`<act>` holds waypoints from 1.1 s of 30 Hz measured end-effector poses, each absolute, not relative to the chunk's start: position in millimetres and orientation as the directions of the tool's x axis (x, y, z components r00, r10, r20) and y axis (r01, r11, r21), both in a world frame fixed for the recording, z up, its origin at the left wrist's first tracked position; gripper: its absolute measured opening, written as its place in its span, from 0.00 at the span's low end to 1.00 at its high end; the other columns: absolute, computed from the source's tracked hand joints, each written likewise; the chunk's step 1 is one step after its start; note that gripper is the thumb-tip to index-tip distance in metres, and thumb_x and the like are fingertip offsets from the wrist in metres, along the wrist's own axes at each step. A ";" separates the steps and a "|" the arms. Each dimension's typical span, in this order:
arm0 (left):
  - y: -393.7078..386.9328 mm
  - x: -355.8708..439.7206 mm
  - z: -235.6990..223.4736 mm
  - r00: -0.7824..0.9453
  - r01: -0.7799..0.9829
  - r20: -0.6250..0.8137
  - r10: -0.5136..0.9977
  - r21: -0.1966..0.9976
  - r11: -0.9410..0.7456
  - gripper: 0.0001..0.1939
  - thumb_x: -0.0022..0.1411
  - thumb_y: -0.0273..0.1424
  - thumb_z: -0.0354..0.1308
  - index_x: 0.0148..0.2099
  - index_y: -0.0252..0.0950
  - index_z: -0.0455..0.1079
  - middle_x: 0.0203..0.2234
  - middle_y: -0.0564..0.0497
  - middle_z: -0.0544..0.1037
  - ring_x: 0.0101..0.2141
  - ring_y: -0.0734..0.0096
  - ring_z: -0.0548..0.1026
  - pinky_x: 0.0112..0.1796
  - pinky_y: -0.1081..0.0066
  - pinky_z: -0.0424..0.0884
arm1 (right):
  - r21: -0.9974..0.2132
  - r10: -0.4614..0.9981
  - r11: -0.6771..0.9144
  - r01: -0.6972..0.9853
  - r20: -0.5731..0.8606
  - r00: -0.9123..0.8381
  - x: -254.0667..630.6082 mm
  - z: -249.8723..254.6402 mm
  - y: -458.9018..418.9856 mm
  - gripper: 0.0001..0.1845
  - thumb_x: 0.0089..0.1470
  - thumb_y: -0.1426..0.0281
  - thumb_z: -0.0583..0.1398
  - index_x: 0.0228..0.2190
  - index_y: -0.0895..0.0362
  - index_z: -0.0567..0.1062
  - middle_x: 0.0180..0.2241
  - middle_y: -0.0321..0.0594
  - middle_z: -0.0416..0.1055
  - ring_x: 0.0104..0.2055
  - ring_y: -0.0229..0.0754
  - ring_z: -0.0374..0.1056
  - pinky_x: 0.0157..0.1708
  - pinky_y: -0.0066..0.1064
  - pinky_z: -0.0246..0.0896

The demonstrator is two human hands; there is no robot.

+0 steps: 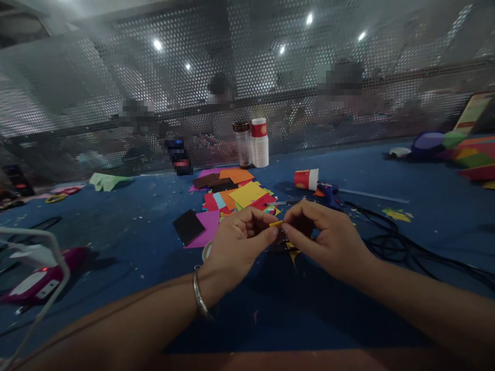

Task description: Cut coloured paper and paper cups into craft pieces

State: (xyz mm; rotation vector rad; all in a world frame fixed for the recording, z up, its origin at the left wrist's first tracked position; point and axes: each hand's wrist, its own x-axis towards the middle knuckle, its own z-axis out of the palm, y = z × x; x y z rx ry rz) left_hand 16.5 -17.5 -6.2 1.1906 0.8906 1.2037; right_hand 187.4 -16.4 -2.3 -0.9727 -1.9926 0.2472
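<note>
Between my two hands is a small narrow yellow strip (276, 223), pinched at each end. My left hand (244, 238), with a silver bracelet (199, 293) at the wrist, grips its left end between thumb and forefinger. The right end sits between the thumb and fingertips of my right hand (324, 235). Below the fingers, a dark thing with yellow scraps (293, 253) lies on the table, mostly hidden. Behind my hands spreads a pile of coloured sheets, a yellow sheet (248, 194) on top. A black square (188, 227) rests on a purple sheet (209, 230) beside my left hand.
A blue glue gun (329, 196) lies by a tipped red-and-white paper cup (306, 179), its black cable (402, 242) looping right. Farther back stand a clear bottle (243, 147) and stacked paper cups (260, 147). A magenta power strip (46, 275) is at left on the blue table (127, 273).
</note>
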 end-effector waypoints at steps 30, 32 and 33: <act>-12.2 10.9 -5.4 0.285 -0.243 0.012 0.959 0.968 0.059 0.10 0.48 0.21 0.67 0.33 0.33 0.70 0.25 0.55 0.77 0.27 0.79 0.74 0.34 0.76 0.72 | -0.554 0.748 0.659 0.508 0.548 -0.374 192.5 -2.0 -15.0 0.07 0.55 0.73 0.56 0.27 0.58 0.74 0.23 0.33 0.68 0.24 0.33 0.61 0.24 0.25 0.55; -8.8 10.7 -6.3 0.276 -0.274 -0.032 0.961 0.955 0.111 0.09 0.48 0.21 0.67 0.31 0.32 0.70 0.24 0.55 0.76 0.26 0.79 0.74 0.33 0.76 0.72 | -0.570 0.772 0.633 0.524 0.520 -0.366 193.6 -0.4 -12.4 0.08 0.56 0.71 0.56 0.28 0.58 0.74 0.24 0.34 0.69 0.24 0.34 0.62 0.25 0.25 0.56; -7.4 10.1 -5.8 0.271 -0.277 -0.047 0.962 0.953 0.124 0.09 0.49 0.22 0.67 0.31 0.32 0.70 0.24 0.55 0.76 0.26 0.78 0.74 0.32 0.76 0.72 | -0.575 0.782 0.620 0.533 0.502 -0.368 194.3 0.6 -11.0 0.08 0.57 0.70 0.56 0.29 0.58 0.74 0.24 0.34 0.69 0.25 0.34 0.62 0.25 0.25 0.56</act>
